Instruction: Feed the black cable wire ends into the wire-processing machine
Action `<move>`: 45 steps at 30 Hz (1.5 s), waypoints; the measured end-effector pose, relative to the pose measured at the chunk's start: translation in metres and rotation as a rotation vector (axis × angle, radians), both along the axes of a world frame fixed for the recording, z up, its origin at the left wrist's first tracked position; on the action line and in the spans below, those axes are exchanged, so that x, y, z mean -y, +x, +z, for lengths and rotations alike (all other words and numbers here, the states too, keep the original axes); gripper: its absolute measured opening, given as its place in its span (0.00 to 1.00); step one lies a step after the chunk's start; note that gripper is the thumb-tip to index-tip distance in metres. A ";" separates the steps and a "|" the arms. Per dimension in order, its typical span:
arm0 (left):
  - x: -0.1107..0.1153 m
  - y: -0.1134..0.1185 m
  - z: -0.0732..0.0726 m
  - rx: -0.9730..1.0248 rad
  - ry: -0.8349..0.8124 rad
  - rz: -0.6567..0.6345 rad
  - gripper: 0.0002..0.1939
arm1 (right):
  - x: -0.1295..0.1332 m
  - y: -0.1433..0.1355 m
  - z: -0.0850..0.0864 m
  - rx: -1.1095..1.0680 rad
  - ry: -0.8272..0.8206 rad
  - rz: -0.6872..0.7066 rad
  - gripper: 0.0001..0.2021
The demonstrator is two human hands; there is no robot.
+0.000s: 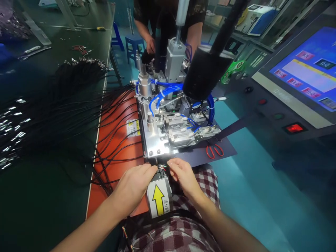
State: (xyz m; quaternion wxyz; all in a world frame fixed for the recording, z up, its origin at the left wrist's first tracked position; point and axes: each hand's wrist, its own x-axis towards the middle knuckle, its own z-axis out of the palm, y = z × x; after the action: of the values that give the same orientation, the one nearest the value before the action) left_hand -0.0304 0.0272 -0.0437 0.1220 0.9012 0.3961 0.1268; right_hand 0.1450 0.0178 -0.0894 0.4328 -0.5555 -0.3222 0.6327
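Note:
My left hand (135, 185) is closed at the near end of the machine, its thumb and fingers together beside the feed block. A black cable (112, 181) runs from the left into that hand, whose fingers hide its end. Thin coloured wires (164, 167), green, white and red, fan out just right of the left fingertips. My right hand (183, 174) pinches at the tips of these wires with thumb and forefinger. Below the fingertips sits a white label with a yellow arrow (158, 201) on the machine's rounded end.
Ahead stands the metal machine (154, 140) with blue air tubes (168, 89). More black cables (115, 143) cross the orange board (110, 119) from a large bundle (52, 105). Red-handled scissors (214, 151) lie at right. A touchscreen (307, 73) and a co-worker (170, 21) are beyond.

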 end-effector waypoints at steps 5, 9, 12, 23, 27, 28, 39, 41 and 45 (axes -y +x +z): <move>0.000 0.000 0.001 -0.008 0.022 0.003 0.13 | -0.004 0.003 -0.001 0.011 0.014 0.053 0.14; 0.000 0.001 0.001 -0.009 0.026 0.020 0.14 | 0.001 0.005 -0.001 0.036 0.020 0.001 0.16; 0.001 0.000 -0.001 0.001 0.022 0.020 0.13 | 0.010 0.002 0.002 0.086 0.013 0.051 0.15; 0.002 -0.002 -0.006 0.028 0.065 0.005 0.14 | 0.011 0.003 0.024 0.632 0.359 0.150 0.09; 0.001 -0.002 -0.004 0.048 0.055 -0.013 0.14 | 0.003 0.007 0.014 0.219 0.118 0.192 0.09; 0.000 -0.002 -0.004 0.051 0.055 -0.017 0.14 | 0.001 0.008 0.011 0.138 0.080 0.193 0.10; -0.001 -0.001 -0.002 0.078 0.109 -0.041 0.15 | 0.001 0.011 0.006 -0.021 0.006 0.147 0.11; -0.001 -0.001 -0.002 0.077 0.101 -0.043 0.15 | 0.000 0.008 0.007 0.041 0.047 0.131 0.07; -0.002 -0.002 -0.004 0.079 0.073 -0.051 0.14 | -0.001 0.006 0.005 0.205 0.228 0.090 0.02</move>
State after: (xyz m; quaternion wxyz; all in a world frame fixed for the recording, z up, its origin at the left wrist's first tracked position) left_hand -0.0329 0.0290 -0.0481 0.1079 0.9091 0.3631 0.1732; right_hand 0.1505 0.0193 -0.0841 0.4291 -0.5496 -0.4589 0.5506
